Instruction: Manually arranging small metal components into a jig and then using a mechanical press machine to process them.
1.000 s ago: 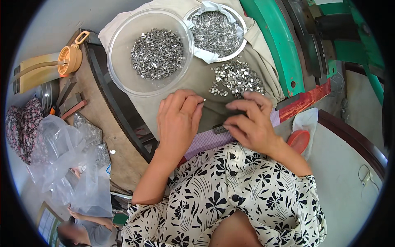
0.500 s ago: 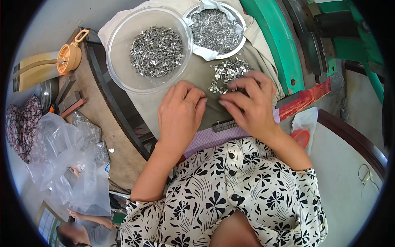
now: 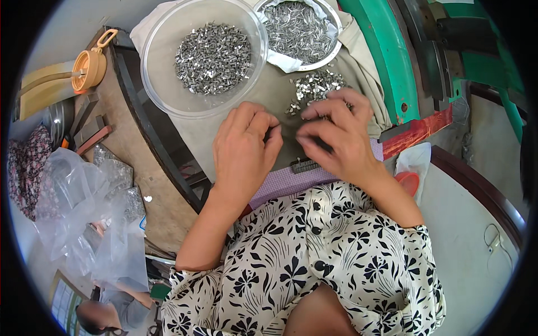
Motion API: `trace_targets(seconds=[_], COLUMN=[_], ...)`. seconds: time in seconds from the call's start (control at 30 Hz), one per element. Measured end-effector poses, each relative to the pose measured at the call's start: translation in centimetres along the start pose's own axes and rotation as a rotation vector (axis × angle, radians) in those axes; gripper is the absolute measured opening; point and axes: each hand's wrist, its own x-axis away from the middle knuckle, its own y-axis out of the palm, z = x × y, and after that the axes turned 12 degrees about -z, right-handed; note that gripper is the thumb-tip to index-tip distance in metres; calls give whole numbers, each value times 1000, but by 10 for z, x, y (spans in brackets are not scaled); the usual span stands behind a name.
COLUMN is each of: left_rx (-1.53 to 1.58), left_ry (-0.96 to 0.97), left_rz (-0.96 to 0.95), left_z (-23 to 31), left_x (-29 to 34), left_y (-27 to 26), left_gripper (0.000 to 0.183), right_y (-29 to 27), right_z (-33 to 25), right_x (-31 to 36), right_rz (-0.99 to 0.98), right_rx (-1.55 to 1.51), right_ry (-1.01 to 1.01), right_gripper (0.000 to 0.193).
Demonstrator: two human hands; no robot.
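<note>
My left hand (image 3: pixel 245 150) is closed, fingers curled and thumb against the index finger, just in front of a big clear plastic bowl (image 3: pixel 150 61) of small metal pieces (image 3: pixel 214 59). What it may pinch is hidden. My right hand (image 3: pixel 346 134) is also closed, its thumb and index fingertips close together, at the near side of a loose pile of small shiny metal bits (image 3: pixel 315 85) on the drab cloth (image 3: pixel 196 137). Anything between those fingers is too small to make out. Below the right hand lies a dark ridged metal strip (image 3: pixel 302 165), partly covered by it.
Behind the pile sits a white-rimmed bowl (image 3: pixel 338 45) holding slim metal pins (image 3: pixel 297 31). Green machine framing (image 3: pixel 386 61) stands at the right. On the left, a wooden table (image 3: pixel 131 143) bears plastic bags (image 3: pixel 75 187) and an orange cap (image 3: pixel 88 70). Another person (image 3: pixel 106 313) is at lower left.
The bowls and pile sit slightly higher in the picture. My right hand's fingers have drawn in a little toward me, off the pile's near edge. My left hand stays curled.
</note>
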Motion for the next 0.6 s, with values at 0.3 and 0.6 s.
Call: trace_targets(seconds=[0.3, 0.6], left_rx=[-81, -54], left_ry=[11, 14], left_rz=[-6, 42], left_z=[0, 0], left_x=[5, 5], left_y=[0, 3], left_gripper=[14, 14], right_y=[8, -5], right_z=[-4, 2], right_x=[45, 29], right_rz=[-75, -138], right_rx=[83, 34], right_ry=[-149, -85], right_gripper=[19, 15])
